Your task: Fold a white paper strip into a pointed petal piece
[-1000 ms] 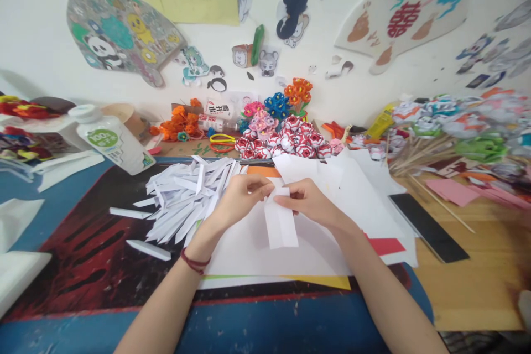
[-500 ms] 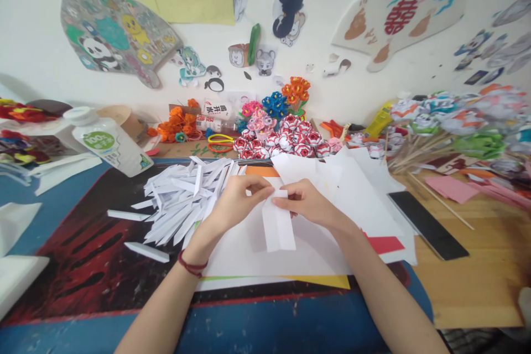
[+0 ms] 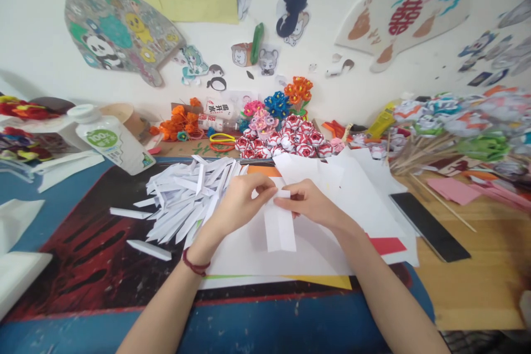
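Between my two hands is a narrow strip of white paper (image 3: 280,229) with a crease running down its length. My left hand (image 3: 244,202) pinches its upper left edge between thumb and fingers. On the other side, my right hand (image 3: 309,202) grips the top right part, thumb in front and fingers curled behind. The strip's lower end hangs free over large white sheets (image 3: 240,257) on the table. Left of my left hand lies a heap of folded white paper strips (image 3: 178,193), with a couple of loose ones beside it.
A white bottle (image 3: 112,141) leans at the back left. Red-and-white paper flowers (image 3: 305,141) and orange flowers (image 3: 178,121) line the wall side. A black phone-like slab (image 3: 429,227) lies on the right, near a thin stick (image 3: 443,203) and pink paper (image 3: 452,191).
The whole view has shifted slightly, so things appear a little further right. Both hands keep their hold on the paper strip, with hardly any movement of the fingers.
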A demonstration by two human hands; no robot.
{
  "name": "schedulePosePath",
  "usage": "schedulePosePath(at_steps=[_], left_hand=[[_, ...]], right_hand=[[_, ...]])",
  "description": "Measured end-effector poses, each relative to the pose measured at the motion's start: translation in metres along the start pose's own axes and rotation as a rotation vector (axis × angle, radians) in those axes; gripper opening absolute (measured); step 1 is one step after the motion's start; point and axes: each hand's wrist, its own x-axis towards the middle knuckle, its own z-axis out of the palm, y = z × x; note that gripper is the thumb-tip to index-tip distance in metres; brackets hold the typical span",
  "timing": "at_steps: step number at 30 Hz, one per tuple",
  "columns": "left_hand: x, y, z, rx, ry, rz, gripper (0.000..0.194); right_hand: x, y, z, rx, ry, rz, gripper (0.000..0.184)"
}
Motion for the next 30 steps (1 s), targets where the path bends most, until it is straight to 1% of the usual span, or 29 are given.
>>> schedulePosePath(at_steps=[3, 6, 10, 14, 18, 21, 26, 30], left_hand=[[0.001, -0.002, 0.001, -0.016, 0.042, -0.063, 0.016], [0.001, -0.004, 0.001, -0.038, 0.046, -0.107, 0.021], [0.001, -0.004, 0.001, -0.05, 0.033, -0.086, 0.019], [0.0, -0.003, 0.003, -0.054, 0.01, -0.054, 0.014], [0.0, -0.001, 0.002, -0.052, -0.007, -0.039, 0.014], [0.001, -0.001, 0.002, -0.046, -0.003, -0.034, 0.013], [0.001, -0.002, 0.006, -0.054, -0.001, -0.061, 0.013], [0.002, -0.003, 0.007, -0.065, -0.01, -0.069, 0.012]], right_hand=[[0.0, -0.001, 0.0, 0.063, 0.021, 0.013, 0.04], [0.0, 0.0, 0.001, 0.098, 0.022, 0.019, 0.04], [0.001, 0.003, 0.001, 0.102, 0.022, 0.018, 0.038], [0.002, 0.005, 0.002, 0.042, 0.04, 0.013, 0.039], [0.003, 0.004, 0.003, 0.014, 0.099, 0.0, 0.038], [0.004, 0.004, 0.005, 0.049, 0.134, -0.001, 0.035], [0.005, 0.005, 0.009, 0.145, 0.156, 0.023, 0.036], [0.005, 0.005, 0.01, 0.199, 0.151, 0.038, 0.035]])
